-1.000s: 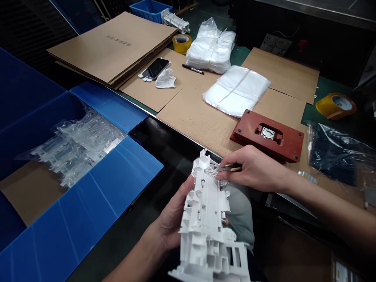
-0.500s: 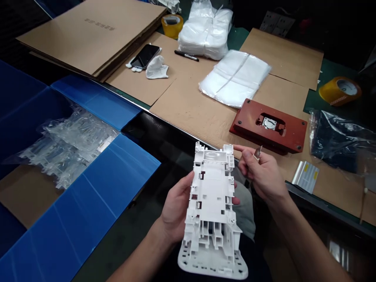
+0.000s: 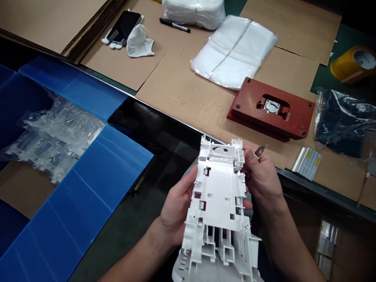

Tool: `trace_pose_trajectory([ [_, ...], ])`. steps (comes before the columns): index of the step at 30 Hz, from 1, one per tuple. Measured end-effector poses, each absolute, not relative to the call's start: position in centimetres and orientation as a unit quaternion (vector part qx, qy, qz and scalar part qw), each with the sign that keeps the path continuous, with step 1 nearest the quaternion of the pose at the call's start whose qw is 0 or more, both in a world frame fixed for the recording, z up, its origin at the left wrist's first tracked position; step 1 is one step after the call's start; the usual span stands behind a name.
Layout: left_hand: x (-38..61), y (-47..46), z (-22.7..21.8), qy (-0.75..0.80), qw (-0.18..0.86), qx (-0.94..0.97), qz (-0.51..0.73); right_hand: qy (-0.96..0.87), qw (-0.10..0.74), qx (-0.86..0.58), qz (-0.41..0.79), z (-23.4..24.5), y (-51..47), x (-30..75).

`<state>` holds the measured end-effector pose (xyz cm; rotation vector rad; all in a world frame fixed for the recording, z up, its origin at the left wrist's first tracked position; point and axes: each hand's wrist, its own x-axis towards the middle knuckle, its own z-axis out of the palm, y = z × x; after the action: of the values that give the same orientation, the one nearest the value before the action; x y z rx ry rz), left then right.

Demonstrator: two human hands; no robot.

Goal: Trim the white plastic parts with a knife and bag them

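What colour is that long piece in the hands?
The long piece is plain white, shown best in the head view.

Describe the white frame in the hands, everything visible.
The white frame looks like molded plastic: long, with a flat middle panel, small rectangular cutouts, clips and tabs along both sides, a curved slot at the far end and raised ribs nearer the wearer. Its near end is cut off by the picture. The left hand grips its left side; the right hand appears to touch its far right corner.

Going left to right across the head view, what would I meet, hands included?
Plastic-bagged parts, dark-screened phone, left hand, white plastic frame, right hand, silver piece with yellow marks, yellow tape roll.
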<state>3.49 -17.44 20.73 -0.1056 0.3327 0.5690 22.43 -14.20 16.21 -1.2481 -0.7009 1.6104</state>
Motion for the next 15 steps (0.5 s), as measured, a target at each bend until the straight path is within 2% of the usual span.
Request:
trace_pose_trajectory([
  [15, 3.44, -17.33, 20.62, 0.150, 0.948, -0.048, 0.276, -0.300, 0.462, -0.481, 0.682, 16.07, -13.89, 22.29],
])
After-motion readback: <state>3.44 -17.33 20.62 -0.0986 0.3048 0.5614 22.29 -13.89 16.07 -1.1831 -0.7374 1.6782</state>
